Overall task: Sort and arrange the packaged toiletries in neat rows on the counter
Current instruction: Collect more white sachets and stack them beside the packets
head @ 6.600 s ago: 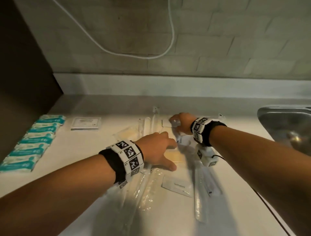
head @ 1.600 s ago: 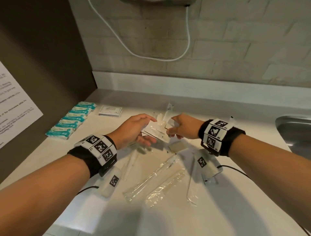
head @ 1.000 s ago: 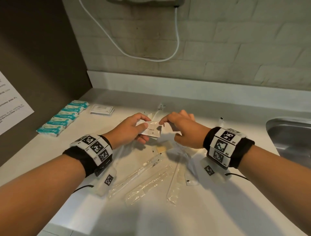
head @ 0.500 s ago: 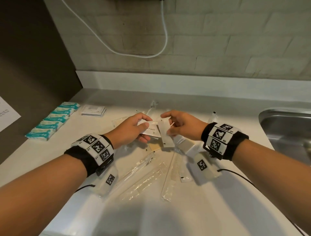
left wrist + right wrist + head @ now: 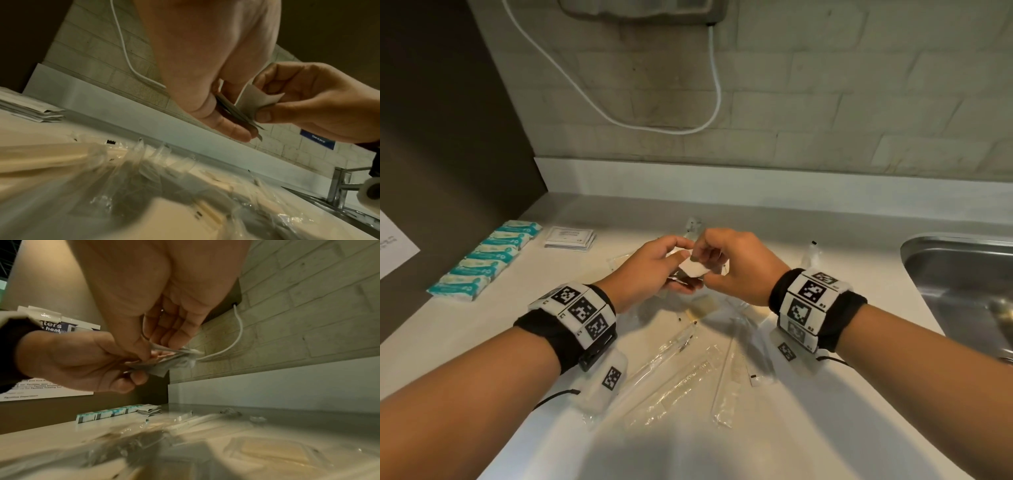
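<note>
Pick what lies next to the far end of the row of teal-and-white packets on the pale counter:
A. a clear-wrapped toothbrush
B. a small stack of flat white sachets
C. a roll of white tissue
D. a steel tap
B: in the head view the small stack of flat white sachets sits just right of the far end of the row of teal-and-white packets, near the back of the pale counter.

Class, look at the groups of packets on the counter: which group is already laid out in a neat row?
The teal-and-white packets along the left wall, side by side; the clear sleeves lie criss-crossed.
</note>
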Motion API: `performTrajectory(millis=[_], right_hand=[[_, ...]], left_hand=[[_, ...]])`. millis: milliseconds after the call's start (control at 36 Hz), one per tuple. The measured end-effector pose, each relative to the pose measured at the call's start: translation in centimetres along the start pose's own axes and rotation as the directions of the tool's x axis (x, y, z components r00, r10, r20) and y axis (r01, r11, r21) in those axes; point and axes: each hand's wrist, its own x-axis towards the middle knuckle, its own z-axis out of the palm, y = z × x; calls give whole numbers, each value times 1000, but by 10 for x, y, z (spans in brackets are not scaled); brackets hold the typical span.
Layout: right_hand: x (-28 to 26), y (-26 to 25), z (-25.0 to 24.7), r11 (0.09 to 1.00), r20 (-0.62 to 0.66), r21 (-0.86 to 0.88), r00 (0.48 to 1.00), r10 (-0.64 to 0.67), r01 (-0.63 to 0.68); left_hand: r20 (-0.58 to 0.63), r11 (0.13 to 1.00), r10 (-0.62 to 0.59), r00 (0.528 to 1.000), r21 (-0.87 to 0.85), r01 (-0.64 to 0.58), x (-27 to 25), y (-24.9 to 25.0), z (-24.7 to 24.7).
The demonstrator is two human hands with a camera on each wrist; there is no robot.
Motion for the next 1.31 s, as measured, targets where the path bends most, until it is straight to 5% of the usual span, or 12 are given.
performTrajectory(millis=[194, 417, 889, 1000, 1167, 1306], right_hand=[[4, 3, 6, 983, -5, -180, 999, -39, 38], [5, 4, 6, 999, 41, -26, 998, 48, -47], [-4, 7, 0, 956, 11, -138, 965, 261, -257], [-26, 12, -2, 859, 101, -293, 879, 465, -421], [-63, 10, 8, 647, 314, -614, 612, 725, -452], [-75, 9, 12, 629, 283, -577, 595, 752, -520]], left_hand=[[4, 999, 45, 999, -27, -45, -5, -2, -8], [27, 998, -5, 1000, -58, 6, -8, -6, -13], [68, 998, -7, 998, 61, 2, -1, -13, -3], [45, 994, 4, 999, 109, -9, -2, -12, -1], [-20, 977, 30, 999, 213, -25, -7, -13, 1], [-40, 968, 46, 998, 247, -34, -15, -10, 5]])
